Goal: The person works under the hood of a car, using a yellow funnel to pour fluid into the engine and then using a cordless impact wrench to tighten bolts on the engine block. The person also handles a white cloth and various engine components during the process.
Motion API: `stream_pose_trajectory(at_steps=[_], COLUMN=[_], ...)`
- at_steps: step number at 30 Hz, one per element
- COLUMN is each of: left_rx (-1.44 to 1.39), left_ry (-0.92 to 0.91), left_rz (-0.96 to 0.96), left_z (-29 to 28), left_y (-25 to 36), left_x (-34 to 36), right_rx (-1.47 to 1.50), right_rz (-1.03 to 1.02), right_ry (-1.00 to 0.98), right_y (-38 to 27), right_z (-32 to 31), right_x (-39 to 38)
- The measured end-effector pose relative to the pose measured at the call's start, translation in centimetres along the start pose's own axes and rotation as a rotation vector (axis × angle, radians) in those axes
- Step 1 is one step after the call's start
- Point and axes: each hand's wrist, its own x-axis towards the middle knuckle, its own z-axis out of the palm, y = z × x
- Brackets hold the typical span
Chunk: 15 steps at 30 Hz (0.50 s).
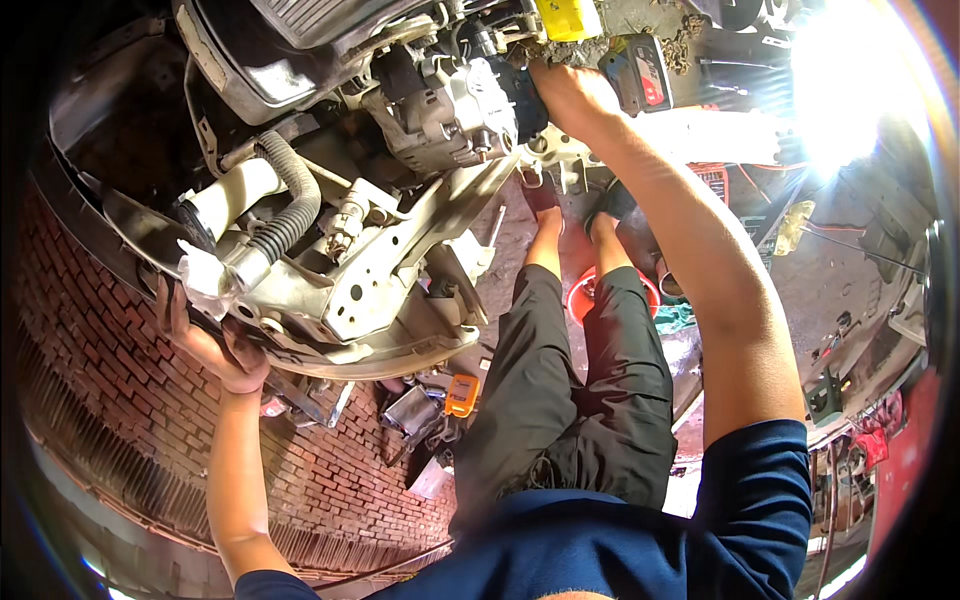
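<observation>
The perforated metal frame (380, 292) looks pale, with a curved lower edge.

Left forearm (238, 470) extends forward, left hand (228, 358) with fingers (172, 308) parted; right arm (705, 235), slightly bent, reaches farther, right hand (575, 95) angled inward, fingertips hidden.

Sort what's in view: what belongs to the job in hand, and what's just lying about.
Apparently in the job:
- left hand, at the pale, holed metal front frame
- right hand, beside the silver, ribbed metal engine part

Apparently lying about:
- orange rectangular case
- round red tub
</observation>
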Motion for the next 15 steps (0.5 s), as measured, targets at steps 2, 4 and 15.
stream_pose_trajectory(at_steps=[2, 4, 15], left_rx=[0.011, 0.029, -0.048], left_ry=[-0.013, 0.015, 0.042], left_rz=[0.005, 0.006, -0.049], left_z=[0.1, 0.1, 0.7], left_y=[0.0, -0.4, 0.2], left_x=[0.1, -0.3, -0.4], right_rx=[0.001, 0.005, 0.007], right_rz=[-0.014, -0.032, -0.006], right_ry=[0.007, 0.014, -0.142], right_y=[0.5, 0.0, 0.1], right_z=[0.4, 0.0, -0.7], right_x=[0.1, 0.5, 0.3])
